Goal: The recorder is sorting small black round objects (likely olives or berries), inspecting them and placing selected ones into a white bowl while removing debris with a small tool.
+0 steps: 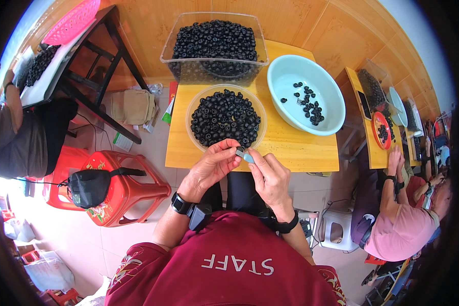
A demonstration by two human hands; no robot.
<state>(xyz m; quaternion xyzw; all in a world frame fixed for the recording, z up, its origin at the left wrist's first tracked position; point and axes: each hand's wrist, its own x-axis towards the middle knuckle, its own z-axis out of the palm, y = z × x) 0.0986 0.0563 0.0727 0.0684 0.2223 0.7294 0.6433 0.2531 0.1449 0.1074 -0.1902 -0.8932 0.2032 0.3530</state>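
My left hand (210, 167) is closed in a pinch over the near edge of the round clear tray (188, 115). Whatever sits between its fingertips is too small and covered to name. Held in my right hand (273, 179) is a small tool (248, 157) with a light blue grip and a short flat metal end, which meets the left fingertips. Small black ring-shaped parts (224, 117) with holes in their middles fill the tray. Behind it, a clear rectangular bin (209, 76) is heaped with the same parts. A pale blue basin (285, 76) at the right holds a scattering of them.
The yellow wooden table (301, 158) stands against a tiled wall. At the left are red plastic stools (148, 183) with a black bag (89, 187) on one. A person (403, 224) in pink works at another yellow table on the right; another person (20, 132) sits far left.
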